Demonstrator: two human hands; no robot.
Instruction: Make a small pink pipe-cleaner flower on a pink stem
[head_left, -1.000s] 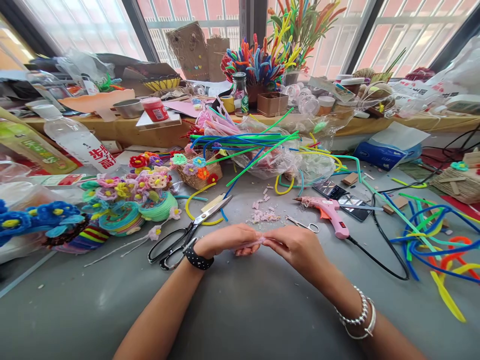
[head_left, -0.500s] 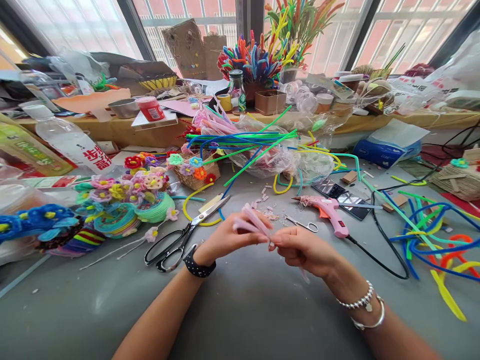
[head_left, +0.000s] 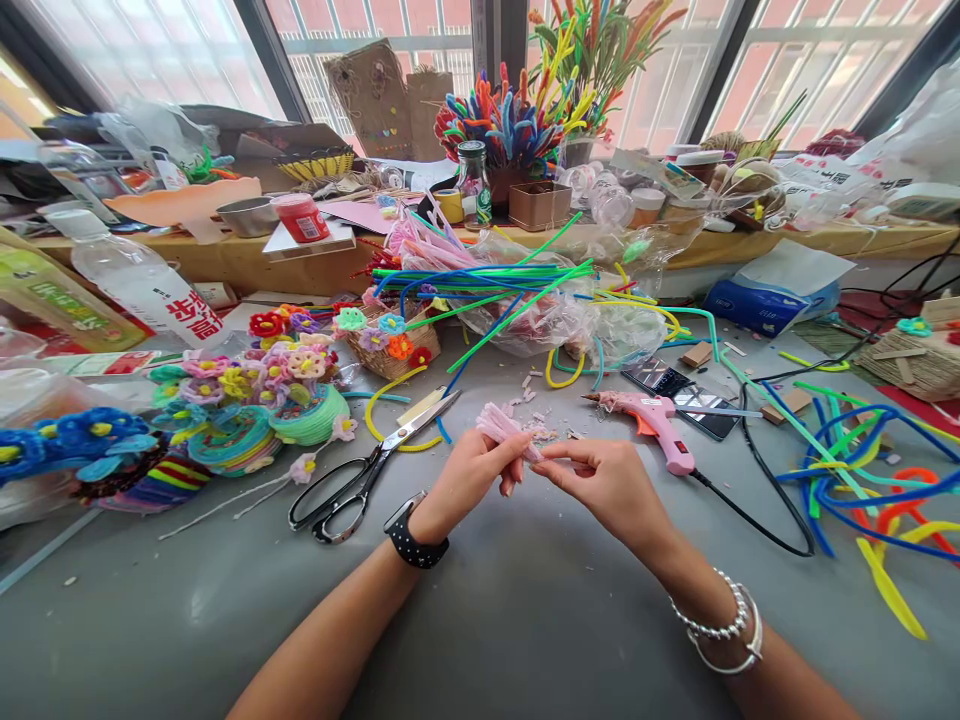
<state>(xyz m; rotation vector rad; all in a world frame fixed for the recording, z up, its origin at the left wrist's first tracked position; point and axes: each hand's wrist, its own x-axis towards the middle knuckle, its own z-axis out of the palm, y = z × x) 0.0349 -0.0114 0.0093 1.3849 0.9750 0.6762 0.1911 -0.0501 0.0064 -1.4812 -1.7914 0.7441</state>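
Observation:
My left hand (head_left: 469, 478) grips a folded bundle of pale pink pipe cleaner (head_left: 501, 424), its looped end poking up past my fingers. My right hand (head_left: 604, 480) pinches the same pink pipe cleaner at its lower end, fingertips meeting those of the left hand. Both hands hover just above the grey table (head_left: 480, 620). Pink cut scraps (head_left: 538, 430) lie on the table right behind the hands. Black-handled scissors (head_left: 360, 475) lie to the left of my left hand. A pink glue gun (head_left: 654, 420) rests to the right.
Finished pipe-cleaner flowers (head_left: 255, 400) and a small flower basket (head_left: 390, 345) sit at left. A plastic bag of coloured pipe cleaners (head_left: 517, 295) lies behind. Loose blue, green and yellow pipe cleaners (head_left: 862, 470) sprawl at right. A black cord (head_left: 757, 500) crosses the table. A phone (head_left: 679, 395) lies near the gun.
The pink pipe cleaner went from lying low between my hands to being lifted and folded; now it is bunched shorter in my left hand, and my right hand has closed in on it.

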